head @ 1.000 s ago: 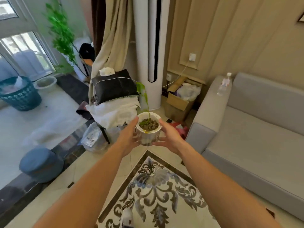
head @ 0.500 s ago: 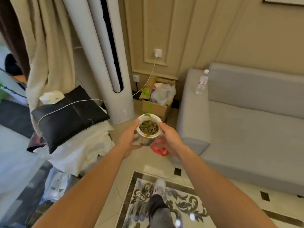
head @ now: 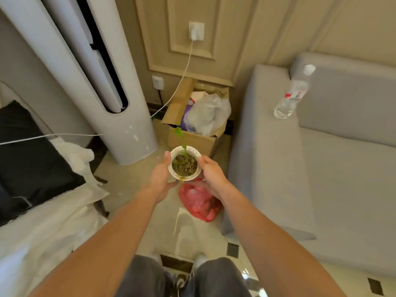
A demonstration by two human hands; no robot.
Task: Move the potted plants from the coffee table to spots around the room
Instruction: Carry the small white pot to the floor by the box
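A living-room corner, where a white tower air conditioner stands near a grey sofa. A person holds a small potted plant upright at arm's length above the tiled floor. The grip is two-sided: the left hand and the right hand each curl around the white pot's wall. It hangs above a red plastic bag, just short of a cardboard box. Bare floor lies down and left, probably an easier reach for the left hand.

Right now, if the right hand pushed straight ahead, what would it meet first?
Probably the open cardboard box, just beyond the right hand and the potted plant it holds; depth is unclear.
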